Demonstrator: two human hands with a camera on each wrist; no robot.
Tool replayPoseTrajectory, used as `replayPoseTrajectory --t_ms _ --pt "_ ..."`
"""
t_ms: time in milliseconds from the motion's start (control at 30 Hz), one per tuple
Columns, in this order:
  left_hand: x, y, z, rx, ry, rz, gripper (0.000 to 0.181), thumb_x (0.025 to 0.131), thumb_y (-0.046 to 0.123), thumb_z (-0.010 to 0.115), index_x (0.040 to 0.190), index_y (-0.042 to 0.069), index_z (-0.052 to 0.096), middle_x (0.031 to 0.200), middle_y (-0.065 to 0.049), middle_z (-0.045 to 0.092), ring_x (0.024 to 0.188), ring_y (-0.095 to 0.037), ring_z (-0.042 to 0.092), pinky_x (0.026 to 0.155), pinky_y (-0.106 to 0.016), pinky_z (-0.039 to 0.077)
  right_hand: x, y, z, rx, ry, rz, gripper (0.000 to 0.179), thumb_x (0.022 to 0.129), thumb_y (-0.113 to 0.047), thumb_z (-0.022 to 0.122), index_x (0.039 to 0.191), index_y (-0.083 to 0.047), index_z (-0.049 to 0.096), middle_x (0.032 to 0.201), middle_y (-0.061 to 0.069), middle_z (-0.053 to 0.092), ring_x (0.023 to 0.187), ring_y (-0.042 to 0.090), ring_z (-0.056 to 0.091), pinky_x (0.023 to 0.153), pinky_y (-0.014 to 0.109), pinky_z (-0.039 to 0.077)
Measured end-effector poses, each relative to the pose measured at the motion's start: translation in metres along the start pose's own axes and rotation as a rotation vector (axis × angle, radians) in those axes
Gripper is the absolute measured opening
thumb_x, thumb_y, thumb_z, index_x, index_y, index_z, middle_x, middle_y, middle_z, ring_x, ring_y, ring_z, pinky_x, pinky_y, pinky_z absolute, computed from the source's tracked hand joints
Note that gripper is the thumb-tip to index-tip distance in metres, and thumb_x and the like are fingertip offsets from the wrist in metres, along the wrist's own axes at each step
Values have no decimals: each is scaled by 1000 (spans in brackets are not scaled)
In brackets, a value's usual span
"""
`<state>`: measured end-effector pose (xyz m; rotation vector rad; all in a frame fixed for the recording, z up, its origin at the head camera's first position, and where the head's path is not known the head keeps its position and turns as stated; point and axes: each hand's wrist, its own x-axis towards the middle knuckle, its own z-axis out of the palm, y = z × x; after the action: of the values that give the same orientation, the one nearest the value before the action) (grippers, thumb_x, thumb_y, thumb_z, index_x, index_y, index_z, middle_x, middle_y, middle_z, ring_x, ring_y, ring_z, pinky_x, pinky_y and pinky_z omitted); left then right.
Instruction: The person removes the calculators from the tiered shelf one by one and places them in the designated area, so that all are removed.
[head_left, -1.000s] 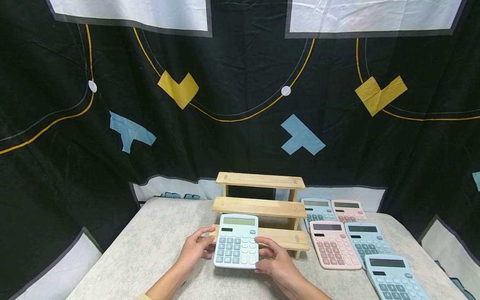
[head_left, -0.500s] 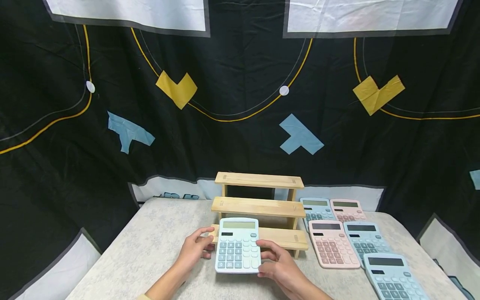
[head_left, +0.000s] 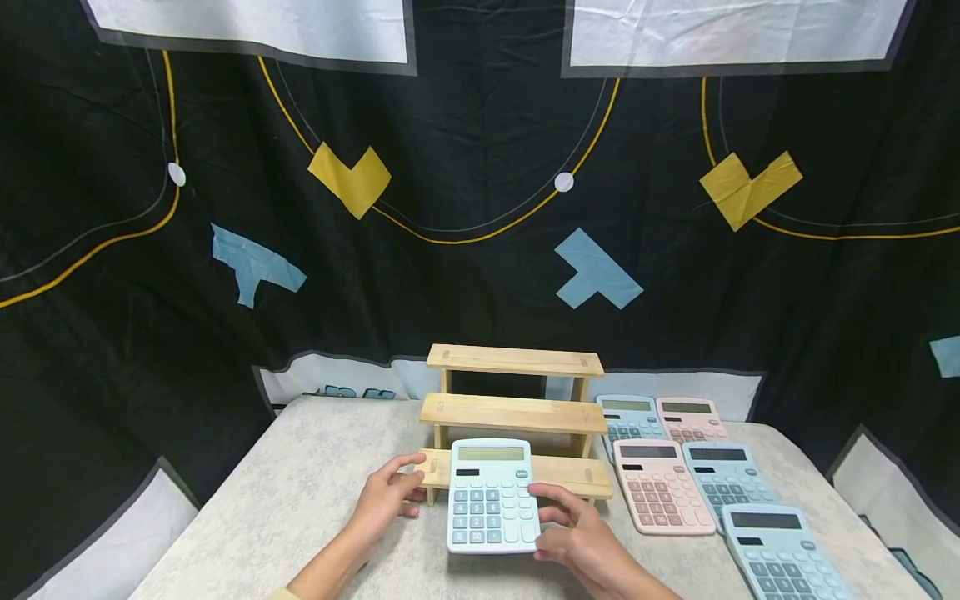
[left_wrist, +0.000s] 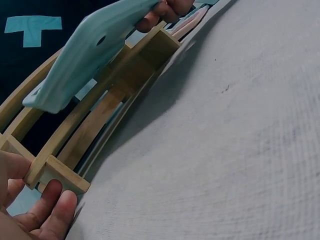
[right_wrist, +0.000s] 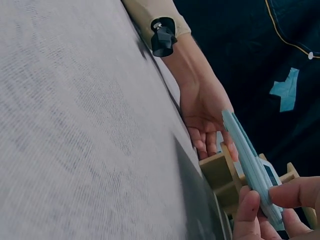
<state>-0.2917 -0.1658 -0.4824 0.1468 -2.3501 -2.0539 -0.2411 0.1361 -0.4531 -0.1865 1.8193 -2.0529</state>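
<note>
A light blue calculator (head_left: 493, 500) is held up, face toward me, in front of the three-step wooden stand (head_left: 517, 412). My right hand (head_left: 581, 542) pinches its right edge; the right wrist view shows the thumb on the key side and fingers behind the calculator (right_wrist: 250, 162). Its plain back (left_wrist: 87, 57) appears in the left wrist view, apart from the table. My left hand (head_left: 381, 504) grips the left end of the stand's lowest step, with fingers (left_wrist: 59, 202) around that end in the left wrist view. The calculator hides the middle of the lowest step.
Right of the stand lie several calculators, among them a pink one (head_left: 663, 487), a blue one (head_left: 783, 550) near the front, and another pink one (head_left: 690, 418) at the back. All are on the pale table (head_left: 247, 517). A black cloth (head_left: 465, 283) hangs behind.
The calculator has come away from the left hand's side, moving right and slightly down toward me with my right hand. My left hand stays at the stand's left end.
</note>
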Motion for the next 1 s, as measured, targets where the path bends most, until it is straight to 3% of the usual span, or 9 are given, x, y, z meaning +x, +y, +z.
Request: replayPoseTrajectory --t_ms 433,733,1000 --pt "4 -5 -5 9 -3 -11 37 100 18 61 135 8 60 99 -13 67 87 -26 66 68 -38 60 -14 -8 -18 -37 40 57 78 78 8 62 151 0 35 117 14 63 96 22 66 81 38 57" --pt "2 1 -6 2 -19 0 35 100 17 61 134 8 61 105 -11 63 90 -27 63 68 -38 60 -27 -13 -33 -57 50 64 78 79 7 61 152 2 33 121 16 61 98 23 65 83 40 58" --pt "4 0 -5 18 -27 1 35 100 17 61 134 9 61 106 -10 62 91 -26 62 67 -38 60 -40 -16 -50 -85 79 117 79 81 7 60 154 1 29 125 14 63 99 24 64 84 38 57"
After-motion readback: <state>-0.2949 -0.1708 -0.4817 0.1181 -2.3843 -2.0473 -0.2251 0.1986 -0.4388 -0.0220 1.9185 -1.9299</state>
